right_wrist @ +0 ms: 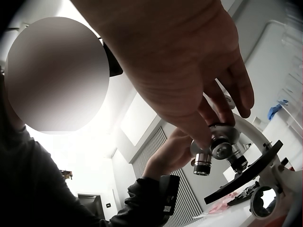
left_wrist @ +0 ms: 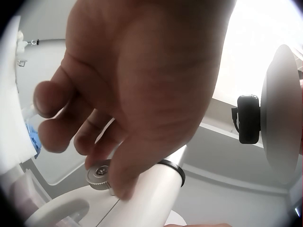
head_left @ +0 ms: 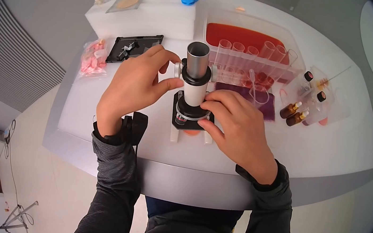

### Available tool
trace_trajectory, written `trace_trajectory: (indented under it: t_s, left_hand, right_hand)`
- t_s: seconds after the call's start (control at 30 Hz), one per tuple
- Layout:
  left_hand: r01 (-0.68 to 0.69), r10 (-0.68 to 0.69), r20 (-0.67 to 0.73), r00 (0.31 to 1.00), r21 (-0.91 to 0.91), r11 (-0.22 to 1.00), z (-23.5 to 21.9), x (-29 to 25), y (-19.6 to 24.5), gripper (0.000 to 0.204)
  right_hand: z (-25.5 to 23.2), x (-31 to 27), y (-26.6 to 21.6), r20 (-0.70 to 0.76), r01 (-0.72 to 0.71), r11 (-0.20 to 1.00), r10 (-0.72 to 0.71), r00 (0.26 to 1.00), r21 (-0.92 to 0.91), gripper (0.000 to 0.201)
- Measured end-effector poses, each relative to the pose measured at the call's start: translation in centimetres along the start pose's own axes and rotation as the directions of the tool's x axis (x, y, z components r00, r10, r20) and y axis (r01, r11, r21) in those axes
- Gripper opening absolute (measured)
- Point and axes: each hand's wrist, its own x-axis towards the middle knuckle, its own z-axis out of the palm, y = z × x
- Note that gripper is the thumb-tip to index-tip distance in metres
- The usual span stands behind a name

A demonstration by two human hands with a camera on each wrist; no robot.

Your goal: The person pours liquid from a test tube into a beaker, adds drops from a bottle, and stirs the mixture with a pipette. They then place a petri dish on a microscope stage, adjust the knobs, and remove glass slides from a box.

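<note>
A white and black microscope [head_left: 194, 94] stands upright near the table's front edge, its silver top tube [head_left: 197, 61] open-ended. From the left, my left hand [head_left: 137, 76] pinches the ridged focus knob [left_wrist: 98, 176] between thumb and index finger, while the other fingers bend loosely away. My right hand [head_left: 240, 124] grips the revolving nosepiece [right_wrist: 220, 135] below the white body, thumb on one side and fingertips on the other. Several objective lenses [right_wrist: 202, 166] point down from it over the black stage [right_wrist: 251, 177].
Behind the microscope are a rack of test tubes [head_left: 236, 54] and a tub of red liquid [head_left: 254, 38]. Small bottles [head_left: 298, 117] stand at right. A pink-filled bag [head_left: 93, 58], a black tray [head_left: 134, 47] and a white foam block [head_left: 148, 18] lie at left.
</note>
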Motion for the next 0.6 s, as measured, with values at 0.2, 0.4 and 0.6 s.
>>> trace_trajectory:
  t_s: [0.2,0.4,0.6]
  left_hand:
    - [-0.053,0.053,0.000,0.999,0.012,0.998,0.4,0.1,-0.3,0.031]
    - [-0.124,0.125,-0.012,0.992,0.061,0.990,1.0,0.1,-1.3,0.025]
    - [-0.070,0.071,-0.025,0.997,0.054,0.996,1.2,-0.1,-1.3,0.027]
  right_hand:
    - [0.0,0.0,0.0,0.002,-0.002,1.000,0.002,1.000,0.010,0.033]
    - [0.2,0.1,-0.1,0.005,0.007,1.000,-0.007,1.000,0.003,0.034]
    - [0.1,0.0,-0.2,0.011,0.002,1.000,-0.002,1.000,-0.002,0.035]
